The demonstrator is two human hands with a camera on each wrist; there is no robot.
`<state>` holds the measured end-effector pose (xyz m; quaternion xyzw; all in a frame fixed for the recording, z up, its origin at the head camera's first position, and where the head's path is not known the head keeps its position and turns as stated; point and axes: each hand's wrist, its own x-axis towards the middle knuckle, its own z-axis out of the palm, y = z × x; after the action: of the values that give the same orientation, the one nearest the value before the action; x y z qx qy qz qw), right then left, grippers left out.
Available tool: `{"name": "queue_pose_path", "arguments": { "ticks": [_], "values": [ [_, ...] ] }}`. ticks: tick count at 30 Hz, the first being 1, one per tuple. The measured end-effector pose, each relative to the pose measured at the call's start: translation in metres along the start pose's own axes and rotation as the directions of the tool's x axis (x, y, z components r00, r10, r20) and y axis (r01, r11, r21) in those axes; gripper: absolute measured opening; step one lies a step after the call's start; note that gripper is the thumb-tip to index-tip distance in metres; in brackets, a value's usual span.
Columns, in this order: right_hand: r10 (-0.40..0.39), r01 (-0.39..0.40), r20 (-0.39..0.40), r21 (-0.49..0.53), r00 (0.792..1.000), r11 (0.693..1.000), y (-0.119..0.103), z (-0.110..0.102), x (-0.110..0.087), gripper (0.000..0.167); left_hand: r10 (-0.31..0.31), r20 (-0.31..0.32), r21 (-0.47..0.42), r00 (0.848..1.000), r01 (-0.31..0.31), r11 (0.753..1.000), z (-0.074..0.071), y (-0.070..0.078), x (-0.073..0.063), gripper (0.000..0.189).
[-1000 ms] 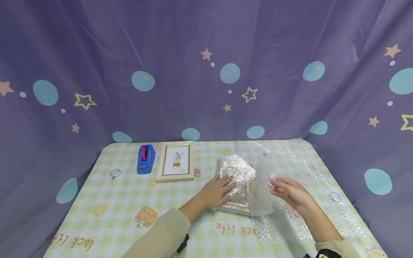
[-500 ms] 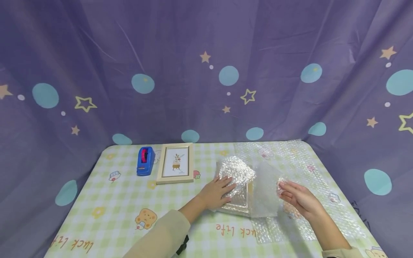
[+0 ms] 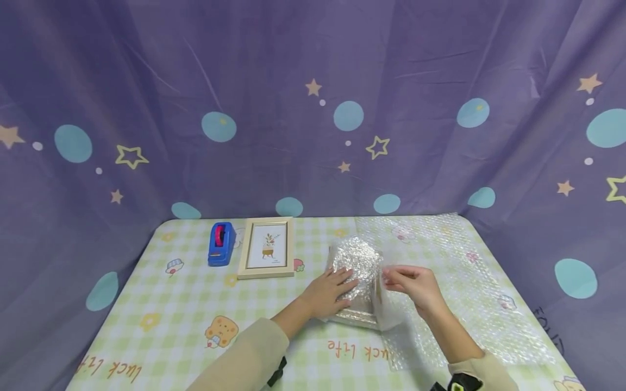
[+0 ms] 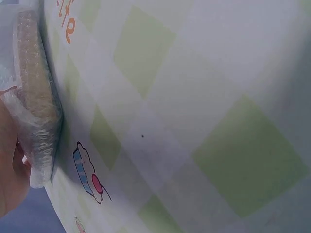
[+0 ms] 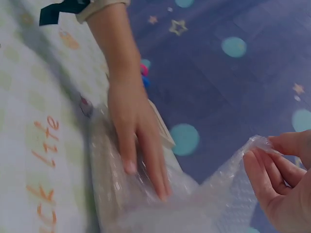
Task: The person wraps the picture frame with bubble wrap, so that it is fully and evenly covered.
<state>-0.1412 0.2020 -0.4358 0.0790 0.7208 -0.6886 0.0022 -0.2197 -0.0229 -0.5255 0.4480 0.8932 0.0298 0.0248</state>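
A wooden picture frame wrapped in bubble wrap (image 3: 359,258) lies right of the table's middle; a strip of its wood (image 3: 378,288) shows near the right side. My left hand (image 3: 329,293) rests on the wrapped frame with fingers spread, pressing the wrap down. My right hand (image 3: 415,285) pinches the edge of a loose flap of bubble wrap between thumb and fingers. That flap (image 5: 226,182) stands raised from the frame's right side in the right wrist view. The wrapped frame's side (image 4: 36,73) shows in the left wrist view, with part of the left hand (image 4: 10,165) against it.
A second picture frame (image 3: 266,247) with a plant print lies at the back left. Beside it stands a blue tape dispenser (image 3: 221,244) with a pink roll. A flat bubble wrap sheet (image 3: 469,304) covers the table's right side. A purple curtain (image 3: 274,65) hangs behind.
My right hand first drew the flap out to the right, then brought it leftward and up over the frame's right edge. My left hand has stayed in place.
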Motion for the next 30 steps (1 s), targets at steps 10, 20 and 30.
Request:
{"name": "queue_pose_path", "arguments": {
  "ticks": [10, 20, 30],
  "values": [
    [0.037, -0.040, 0.085, 0.035, 0.996, 0.999, 0.026, 0.055, 0.035, 0.032, -0.008, -0.040, 0.015, 0.999, 0.009, 1.000, 0.002, -0.003, 0.006, 0.054],
    [0.102, -0.116, 0.113, 0.122, 0.988, 0.986, 0.052, 0.068, 0.045, 0.030, -0.049, -0.146, -0.314, 0.988, 0.001, 0.949, 0.011, -0.008, 0.005, 0.063],
    [0.134, -0.147, 0.164, 0.071, 0.977, 0.987, 0.068, 0.067, 0.045, 0.023, -0.195, -0.096, -0.761, 0.976, 0.054, 0.647, 0.013, -0.010, -0.001, 0.113]
  ]
}}
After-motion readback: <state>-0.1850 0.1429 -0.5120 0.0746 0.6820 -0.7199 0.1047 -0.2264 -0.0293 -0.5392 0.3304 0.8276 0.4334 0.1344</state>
